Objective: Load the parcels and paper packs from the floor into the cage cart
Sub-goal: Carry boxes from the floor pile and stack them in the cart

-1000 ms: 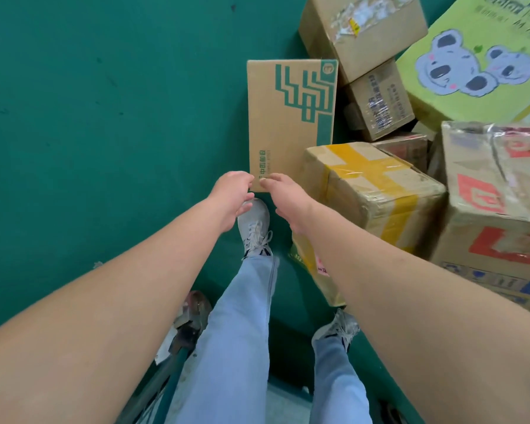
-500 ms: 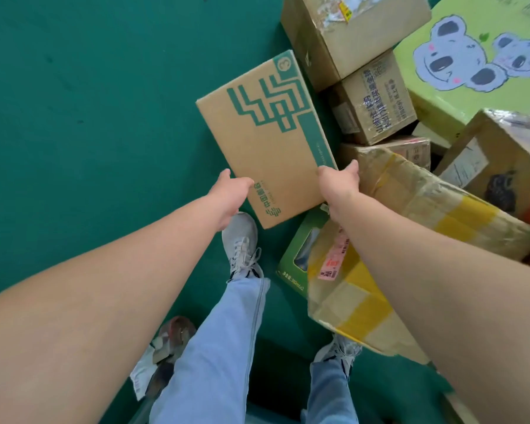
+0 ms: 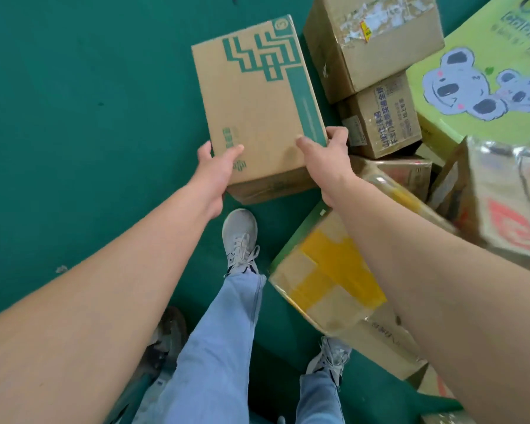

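Now, room: bare green floor (image 3: 74,117) left; piled cartons (image 3: 374,41) crowd right.
Parcel: green-printed carton (image 3: 257,99), gripped at near corners by left hand (image 3: 218,169) and right hand (image 3: 325,160).

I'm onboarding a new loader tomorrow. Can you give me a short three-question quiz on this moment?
1. True or false: both hands grip the box with the green pattern.
2. Which lies nearest the person's right arm? A) a red crate B) the box with yellow tape C) a blue drum
3. Fill in: the large yellow-green pack shows cartoon ____.

Key:
1. True: the left hand and right hand hold its near corners.
2. B
3. koalas
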### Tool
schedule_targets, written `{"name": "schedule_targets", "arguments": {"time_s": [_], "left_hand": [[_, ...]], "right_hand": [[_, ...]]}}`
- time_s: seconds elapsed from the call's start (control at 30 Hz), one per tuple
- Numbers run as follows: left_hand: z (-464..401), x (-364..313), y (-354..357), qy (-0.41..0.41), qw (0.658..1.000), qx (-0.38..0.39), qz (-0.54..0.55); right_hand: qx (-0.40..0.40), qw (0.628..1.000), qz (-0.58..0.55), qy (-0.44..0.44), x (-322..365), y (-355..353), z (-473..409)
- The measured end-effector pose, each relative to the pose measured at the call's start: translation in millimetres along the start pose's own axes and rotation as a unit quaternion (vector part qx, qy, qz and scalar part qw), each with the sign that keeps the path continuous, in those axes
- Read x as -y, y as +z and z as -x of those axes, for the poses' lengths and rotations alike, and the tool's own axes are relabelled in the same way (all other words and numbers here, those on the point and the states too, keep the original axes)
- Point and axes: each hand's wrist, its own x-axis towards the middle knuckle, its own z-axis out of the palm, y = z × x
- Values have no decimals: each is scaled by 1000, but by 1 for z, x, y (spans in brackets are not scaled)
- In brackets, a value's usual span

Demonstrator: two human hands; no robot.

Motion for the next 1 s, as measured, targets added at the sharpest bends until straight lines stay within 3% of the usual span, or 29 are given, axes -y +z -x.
{"name": "schedule_targets", "arguments": {"time_s": [0.23, 0.57, 0.73, 1.0], "left_hand": [[90, -33, -57, 68, 995, -26, 62], [275, -2, -100, 194, 964, -72, 167], [395, 38, -110, 211, 958, -92, 172], [620, 151, -90, 249, 952, -92, 155]], "right_hand": [[69, 994, 4, -84, 78, -12, 88], [90, 974, 11, -207, 103, -59, 267], [98, 967, 22, -236, 77, -113, 375], [141, 962, 66, -223, -19, -213, 552]]}}
